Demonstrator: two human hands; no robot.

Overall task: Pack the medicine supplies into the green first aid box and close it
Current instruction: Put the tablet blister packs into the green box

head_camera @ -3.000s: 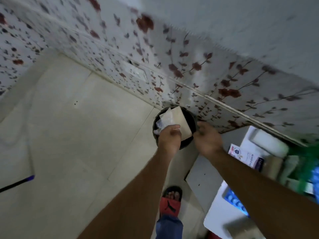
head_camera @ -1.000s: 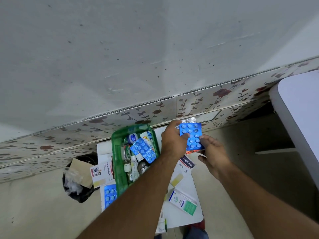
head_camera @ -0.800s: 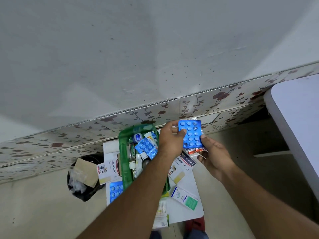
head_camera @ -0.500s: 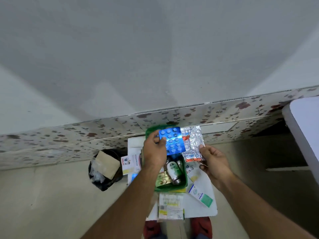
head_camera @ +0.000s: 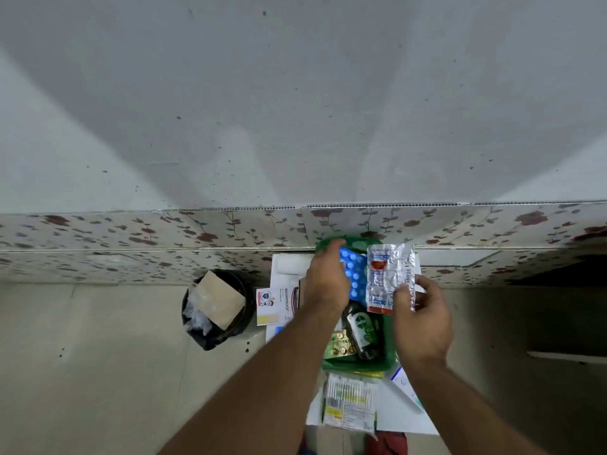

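Observation:
The open green first aid box (head_camera: 389, 354) stands on a small white table (head_camera: 399, 412) against the wall. Inside it lie a dark Dettol bottle (head_camera: 361, 333) and a gold pill strip (head_camera: 338, 348). My left hand (head_camera: 325, 284) holds a blue blister pack (head_camera: 354, 280) over the box's far half. My right hand (head_camera: 418, 320) pinches a silver foil pill strip (head_camera: 389, 277) with red print, just right of the blue pack. Their edges overlap.
A black waste bin (head_camera: 216, 310) with cardboard and plastic in it stands on the floor to the left. A white Washproof plaster box (head_camera: 276, 303) and a cotton swab packet (head_camera: 349, 400) lie on the table. The tiled wall runs right behind.
My view swung from the bin back to the table. Both hands lowered the two strips toward the box, and the blue pack and the foil strip have come apart, one in each hand.

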